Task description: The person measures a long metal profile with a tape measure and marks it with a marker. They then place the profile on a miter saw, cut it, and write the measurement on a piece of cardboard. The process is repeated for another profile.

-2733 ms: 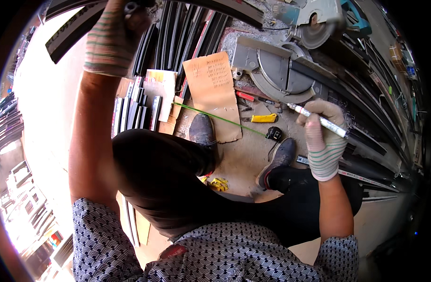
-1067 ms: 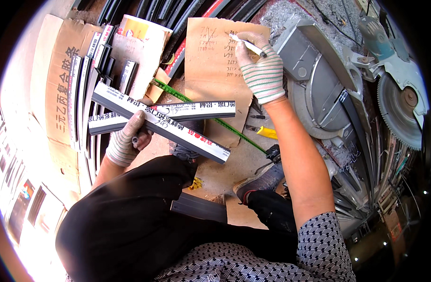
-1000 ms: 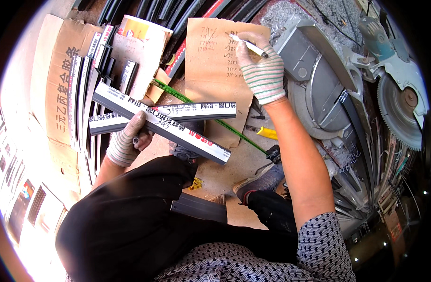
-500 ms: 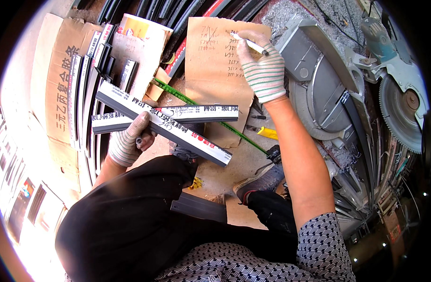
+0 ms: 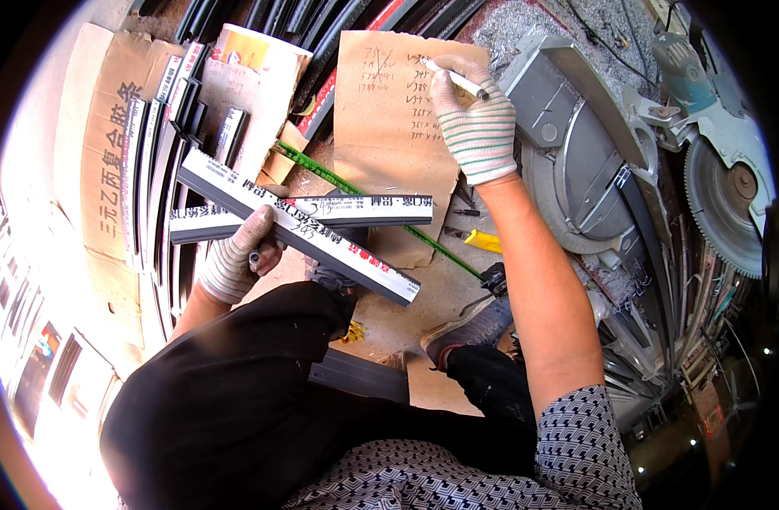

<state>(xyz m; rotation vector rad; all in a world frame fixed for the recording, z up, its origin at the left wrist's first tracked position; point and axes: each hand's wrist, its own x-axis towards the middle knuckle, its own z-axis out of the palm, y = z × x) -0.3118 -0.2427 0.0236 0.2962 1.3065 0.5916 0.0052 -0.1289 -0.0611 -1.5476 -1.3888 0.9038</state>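
Two crossed white-and-grey bars (image 5: pixel 360 262), left hand (image 5: pixel 239 255) gripping.
Upper centre: right hand (image 5: pixel 472 127) pinches slim white pen (image 5: pixel 466 84), seemingly marking brown cardboard (image 5: pixel 379 140); steadiness needed next.

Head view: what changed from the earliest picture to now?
Right hand moved left from beside the saw base to the cardboard sheet, bringing the pen. Left hand came down from upper left, holding two crossed strips. Unchanged: pen in right hand; green tape stretched out.

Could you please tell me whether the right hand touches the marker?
Touching: the head view shows the gloved right hand gripping the white marker like a pen.
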